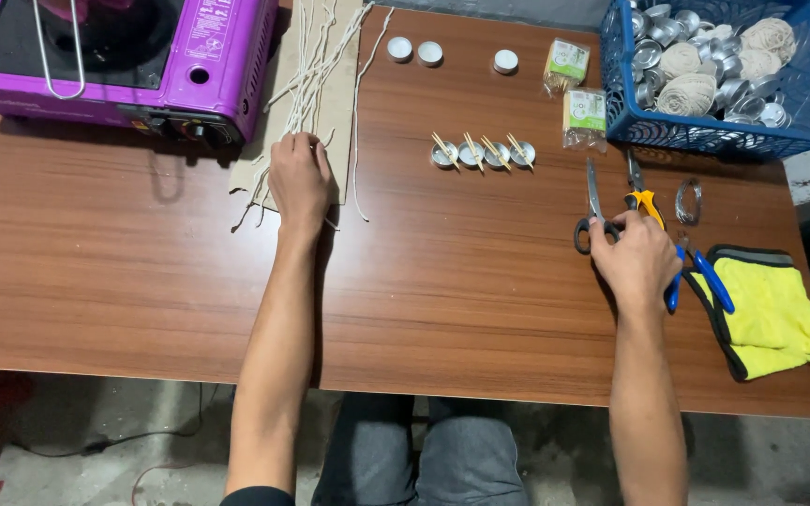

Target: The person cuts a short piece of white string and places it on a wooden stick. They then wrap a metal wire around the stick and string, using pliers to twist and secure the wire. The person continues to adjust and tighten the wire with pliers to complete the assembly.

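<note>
Head view: the left hand point(299, 178) lies flat, fingers together, pressing down on the near ends of the strings point(316, 66), pale lengths that run from the upper middle-left of the frame down over a cardboard sheet point(335, 122) beside the purple stove point(124, 56) at upper left. The right hand point(637, 258) is curled over the black handles of the scissors point(594, 201) at centre right, fingers at the loops; whether they are through them I cannot tell, and the blades look nearly closed, pointing up-frame. Just right of it lie pliers point(696, 272) with blue grips and a yellow cloth point(771, 309). Four small metal cups point(482, 154) with sticks across them sit in a row at centre; a blue basket point(733, 131) is at upper right. The strings look light, limp and easily tangled, so they would likely handle best pinned flat or pinched near an end. The scissors are stiff and sharp-tipped, best taken by the loops.
</note>
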